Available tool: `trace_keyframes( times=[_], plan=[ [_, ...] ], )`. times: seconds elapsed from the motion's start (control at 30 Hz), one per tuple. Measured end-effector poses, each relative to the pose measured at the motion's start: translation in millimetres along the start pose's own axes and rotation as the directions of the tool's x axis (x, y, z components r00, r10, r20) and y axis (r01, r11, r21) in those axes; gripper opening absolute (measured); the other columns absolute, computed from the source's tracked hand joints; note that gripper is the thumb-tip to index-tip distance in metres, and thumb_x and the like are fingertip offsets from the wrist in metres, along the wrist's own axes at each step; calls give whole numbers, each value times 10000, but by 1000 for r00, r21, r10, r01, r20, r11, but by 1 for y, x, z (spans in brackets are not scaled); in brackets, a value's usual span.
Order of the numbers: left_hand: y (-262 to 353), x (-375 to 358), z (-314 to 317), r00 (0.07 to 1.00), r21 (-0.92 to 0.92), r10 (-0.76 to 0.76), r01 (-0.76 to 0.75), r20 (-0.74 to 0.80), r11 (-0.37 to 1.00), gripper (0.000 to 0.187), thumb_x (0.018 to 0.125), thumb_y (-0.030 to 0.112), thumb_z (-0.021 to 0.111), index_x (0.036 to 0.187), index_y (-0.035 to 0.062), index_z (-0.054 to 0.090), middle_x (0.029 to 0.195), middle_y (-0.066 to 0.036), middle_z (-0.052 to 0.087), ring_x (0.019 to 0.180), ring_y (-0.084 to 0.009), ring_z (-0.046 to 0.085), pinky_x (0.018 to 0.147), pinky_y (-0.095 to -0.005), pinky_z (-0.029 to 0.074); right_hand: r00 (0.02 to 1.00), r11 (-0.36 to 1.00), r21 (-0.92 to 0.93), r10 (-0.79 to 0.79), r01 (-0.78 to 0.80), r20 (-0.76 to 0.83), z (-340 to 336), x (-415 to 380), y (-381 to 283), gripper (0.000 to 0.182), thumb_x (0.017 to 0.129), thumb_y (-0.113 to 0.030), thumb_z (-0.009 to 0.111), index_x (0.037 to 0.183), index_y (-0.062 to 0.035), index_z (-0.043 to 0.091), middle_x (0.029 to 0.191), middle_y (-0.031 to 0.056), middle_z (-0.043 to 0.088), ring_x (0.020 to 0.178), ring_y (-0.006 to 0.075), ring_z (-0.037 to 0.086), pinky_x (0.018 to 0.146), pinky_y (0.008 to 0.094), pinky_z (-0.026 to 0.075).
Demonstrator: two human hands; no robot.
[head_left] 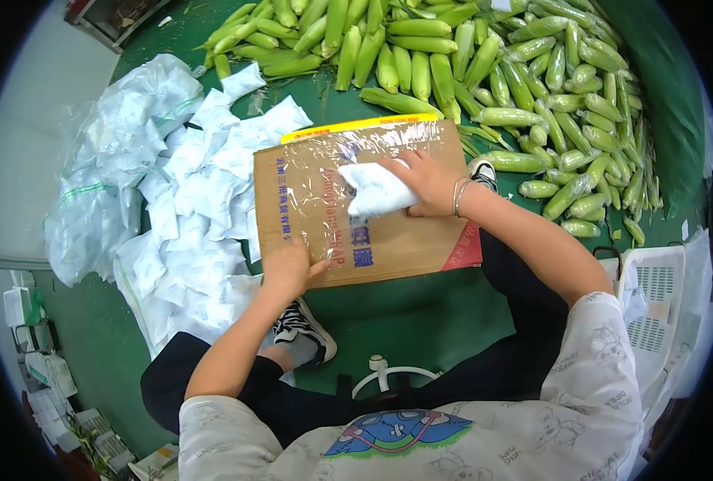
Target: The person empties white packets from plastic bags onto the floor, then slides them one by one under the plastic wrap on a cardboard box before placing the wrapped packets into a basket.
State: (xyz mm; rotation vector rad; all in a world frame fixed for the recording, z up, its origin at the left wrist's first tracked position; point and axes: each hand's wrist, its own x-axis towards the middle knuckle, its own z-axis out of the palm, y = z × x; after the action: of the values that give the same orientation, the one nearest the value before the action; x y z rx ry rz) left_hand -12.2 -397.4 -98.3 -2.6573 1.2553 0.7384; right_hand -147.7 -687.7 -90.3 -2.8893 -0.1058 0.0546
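A brown cardboard box [308,216] with blue and red print and glossy clear tape stands in front of me, a yellow edge [364,124] showing behind it. My right hand [433,186] is closed round a white packet [379,189] above the cardboard. At the box's near left part, my left hand [287,264] rests on the surface, thumb and fingers apart. Left of the box lies a heap of white packets [204,192].
Green corn cobs [356,40] lie beyond the box; wrapped cobs [573,120] are piled at the right. A clear bag [124,128] of packets stands left. White crates [653,297] are at the right edge. My shoe [302,327] is below the box.
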Motion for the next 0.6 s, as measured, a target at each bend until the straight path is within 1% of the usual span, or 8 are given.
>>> trace_keyframes(
  times=[0.07, 0.13, 0.17, 0.2, 0.27, 0.33, 0.47, 0.6],
  plan=[
    [-9, 6, 20, 996, -24, 74, -75, -58, 997, 402, 880, 393, 630, 867, -8, 614, 786, -200, 667, 707, -384, 637, 667, -460, 508, 986, 985, 43, 167, -168, 27, -3, 5, -9, 945, 639, -321, 779, 1442, -119, 324, 1220, 233, 472, 1133, 383, 468, 942, 446, 447],
    [-5, -2, 11, 973, -386, 142, -204, -183, 900, 339, 892, 297, 616, 753, -12, 633, 688, -165, 653, 657, -287, 645, 606, -405, 500, 988, 988, 7, 155, -155, 18, -10, 6, -24, 916, 643, -310, 776, 1424, -93, 349, 1140, 241, 501, 1101, 376, 482, 935, 445, 447],
    [-6, -8, -12, 997, -747, 79, -47, 7, 663, 258, 883, 215, 615, 786, -21, 655, 681, -104, 656, 620, -176, 620, 579, -326, 480, 981, 981, -33, 190, -189, 36, -14, 5, -31, 902, 649, -311, 774, 1416, -79, 360, 1137, 237, 507, 1097, 376, 486, 940, 448, 442],
    [-3, -13, -38, 997, -742, 82, -56, -2, 669, 258, 883, 215, 615, 786, -21, 655, 681, -104, 656, 620, -176, 620, 579, -326, 480, 971, 971, -67, 235, -231, 49, -16, 4, -39, 888, 655, -312, 771, 1408, -66, 370, 1134, 233, 513, 1092, 376, 491, 945, 450, 437],
    [-3, -18, -78, 948, -925, 32, -316, -317, 211, 198, 859, 153, 633, 784, -27, 668, 668, -67, 645, 629, -107, 594, 560, -287, 458, 994, 986, -141, 99, -91, 46, -7, 2, -52, 860, 658, -314, 769, 1390, -59, 398, 1150, 234, 515, 1109, 379, 488, 957, 451, 432],
    [30, -10, -106, 895, -766, 166, -440, -413, 468, 177, 855, 132, 631, 780, -24, 671, 694, -82, 661, 642, -116, 602, 590, -283, 468, 995, 973, -221, -52, 68, 80, -3, -6, -76, 832, 661, -316, 768, 1371, -52, 426, 1167, 235, 517, 1125, 383, 485, 969, 452, 426],
    [81, 9, -54, 796, -326, 502, -600, -339, 731, 216, 824, 181, 692, 907, -18, 679, 828, -122, 655, 805, -275, 643, 766, -346, 496, 984, 960, 246, -159, 134, 85, 17, -25, -111, 781, 632, -346, 783, 1276, -1, 506, 1219, 280, 537, 1190, 379, 501, 1021, 405, 410],
    [74, -7, -24, 595, -345, 625, -803, -506, 485, 516, 754, 260, 768, 1160, -3, 588, 1078, -168, 594, 1006, -344, 585, 884, -391, 470, 982, 718, 674, 81, -177, 172, 19, -41, -89, 817, 604, -378, 804, 1214, 72, 501, 1145, 266, 609, 1046, 377, 610, 915, 388, 485]
  ],
)
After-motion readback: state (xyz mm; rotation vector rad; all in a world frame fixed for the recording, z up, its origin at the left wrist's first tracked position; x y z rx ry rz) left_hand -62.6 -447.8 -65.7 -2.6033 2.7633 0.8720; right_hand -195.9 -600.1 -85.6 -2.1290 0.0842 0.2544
